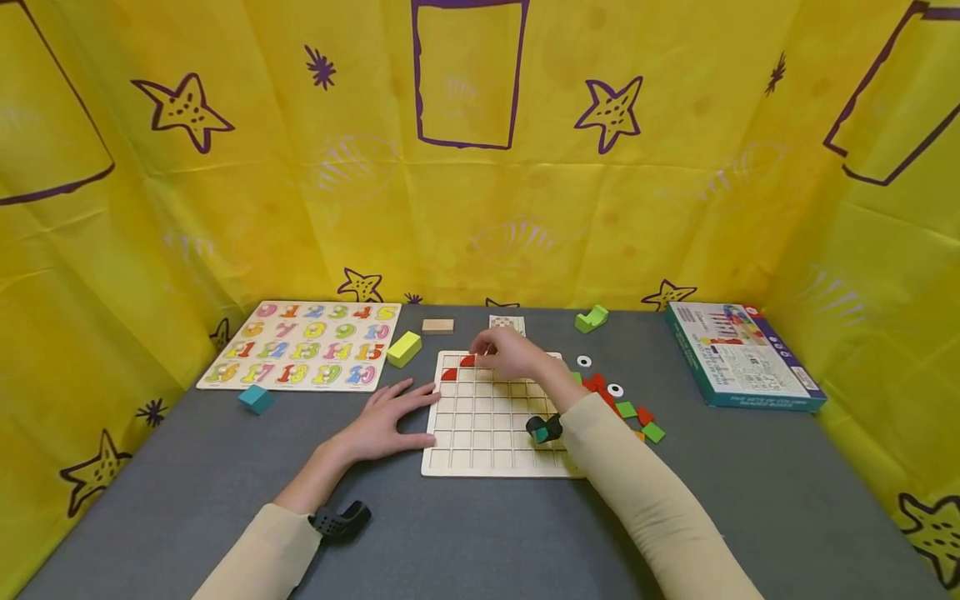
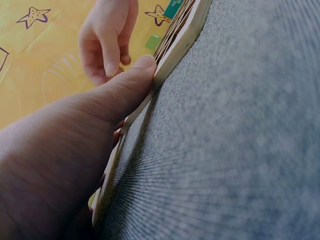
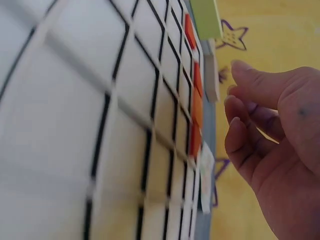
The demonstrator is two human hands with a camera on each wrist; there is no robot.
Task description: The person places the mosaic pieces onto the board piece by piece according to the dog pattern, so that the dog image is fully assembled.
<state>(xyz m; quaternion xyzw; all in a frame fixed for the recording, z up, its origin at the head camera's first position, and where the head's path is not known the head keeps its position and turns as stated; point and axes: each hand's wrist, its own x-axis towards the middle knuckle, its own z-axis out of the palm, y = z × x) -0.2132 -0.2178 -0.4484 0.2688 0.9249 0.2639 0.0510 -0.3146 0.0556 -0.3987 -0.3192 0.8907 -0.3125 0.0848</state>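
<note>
A pale wooden grid board (image 1: pixel 480 417) lies on the table. Its far-left cells hold red pieces (image 1: pixel 448 374), and the right wrist view also shows an orange piece (image 3: pixel 198 111) among them. My left hand (image 1: pixel 386 423) rests at the board's left edge, fingers spread and thumb touching the rim. Over the board's far row hovers my right hand (image 1: pixel 510 353). Its fingers are loosely bent, with thumb and forefinger tips close together; I see nothing between them in the right wrist view. A small patterned card (image 1: pixel 508 323) lies just behind the board, partly hidden by that hand.
Loose red and green pieces (image 1: pixel 626 409) and white rings (image 1: pixel 584 361) lie right of the board. A number puzzle (image 1: pixel 300 346), yellow block (image 1: pixel 405 349), teal block (image 1: pixel 257 399), wooden block (image 1: pixel 438 327), green block (image 1: pixel 592 318) and game box (image 1: pixel 746 354) surround it.
</note>
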